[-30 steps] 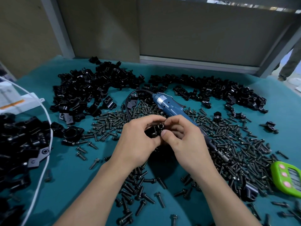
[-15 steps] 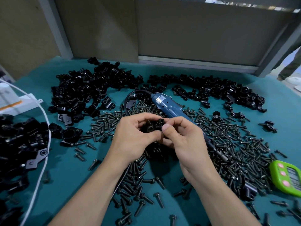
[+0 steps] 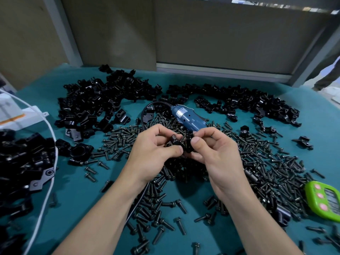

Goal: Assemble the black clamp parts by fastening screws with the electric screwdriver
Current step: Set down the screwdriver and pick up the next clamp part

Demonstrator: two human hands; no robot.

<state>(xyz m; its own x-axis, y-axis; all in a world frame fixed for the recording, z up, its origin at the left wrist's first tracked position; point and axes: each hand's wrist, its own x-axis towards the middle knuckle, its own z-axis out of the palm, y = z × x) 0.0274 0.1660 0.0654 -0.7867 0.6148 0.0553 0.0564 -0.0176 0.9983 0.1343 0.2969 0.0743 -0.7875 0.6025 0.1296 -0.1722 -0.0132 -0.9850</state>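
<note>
A person's left hand (image 3: 153, 154) and right hand (image 3: 219, 156) are meeting above the middle of a teal-covered table (image 3: 73, 190), together holding a small black metal clamp part (image 3: 188, 143) clear of the surface. The left fingers (image 3: 175, 149) are curling around the part's left half, the thumb pressing in from below. The right fingers (image 3: 196, 140) are pinching its right half between thumb and forefinger. Both sets of fingers are clamping on the part.

Just beyond the hands, at 12 o'clock, a blue plastic electric screwdriver (image 3: 187, 118) is lying on its side. Its tip end is hiding behind the right hand and its black cord (image 3: 145, 115) is looping out toward 11 o'clock. A wide scatter of short dark steel screws (image 3: 266, 162) is spreading beneath and around the hands, lying thickest from 1 to 4 o'clock and trailing down toward 6 o'clock.

A large heap of loose black clamp pieces (image 3: 103, 103) is sitting at 10 to 11 o'clock, and a long band of similar black pieces (image 3: 248, 102) is stretching across at 1 to 2 o'clock. A third dark pile (image 3: 20, 159) is crowding the table's left edge at 9 o'clock, with a thin white cable (image 3: 50, 159) curving along its right side. At 4 o'clock, a lime-green plastic timer with pink buttons (image 3: 327, 201) is lying at the right edge, partly cut off by the frame. A white box with an orange stripe (image 3: 12, 118) is resting at the far left, near 10 o'clock.
</note>
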